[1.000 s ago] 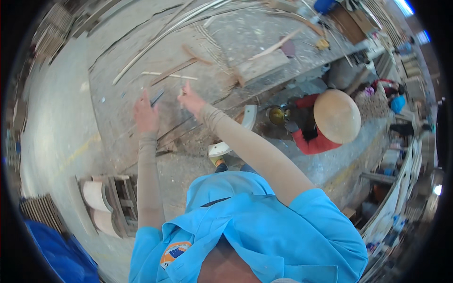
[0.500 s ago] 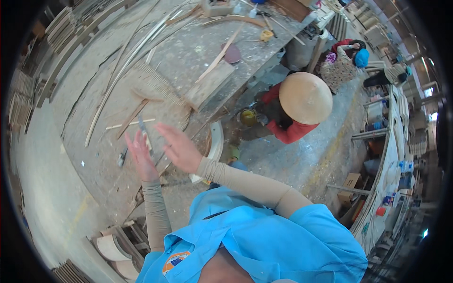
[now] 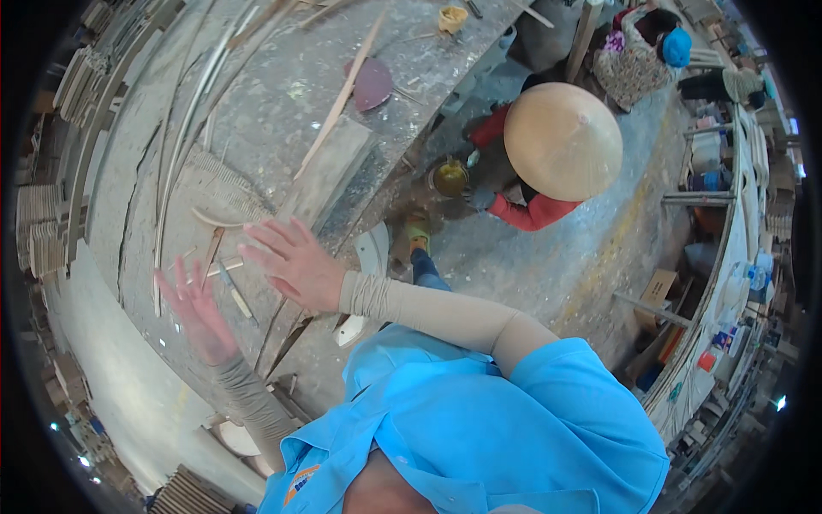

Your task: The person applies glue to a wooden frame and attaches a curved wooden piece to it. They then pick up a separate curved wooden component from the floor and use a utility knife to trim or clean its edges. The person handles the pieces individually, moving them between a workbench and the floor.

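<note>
My left hand [image 3: 199,321] is raised over the workbench, empty, with its fingers spread. To its right, my right hand [image 3: 298,267] also holds nothing, its fingers stretched and slightly apart. On the bench between them lies a thin tool [image 3: 237,293] with a grey blade-like end and a pale handle. Narrow wooden strips [image 3: 214,248] lie just beyond it, partly hidden by my right hand. A curved wooden piece [image 3: 205,218] is close to the right fingertips.
The scuffed workbench [image 3: 257,111] carries a long wood strip [image 3: 342,94], a dark red disc [image 3: 372,84], a board [image 3: 330,167] and long thin rods [image 3: 184,120]. A co-worker in a conical hat [image 3: 562,141] bends beside a yellowish bucket [image 3: 449,177]. Shelving [image 3: 711,300] lines the right side.
My hands have moved apart. The left hand has swung left and its fingers have spread wider, while the right hand has moved slightly left. The whole view has shifted.
</note>
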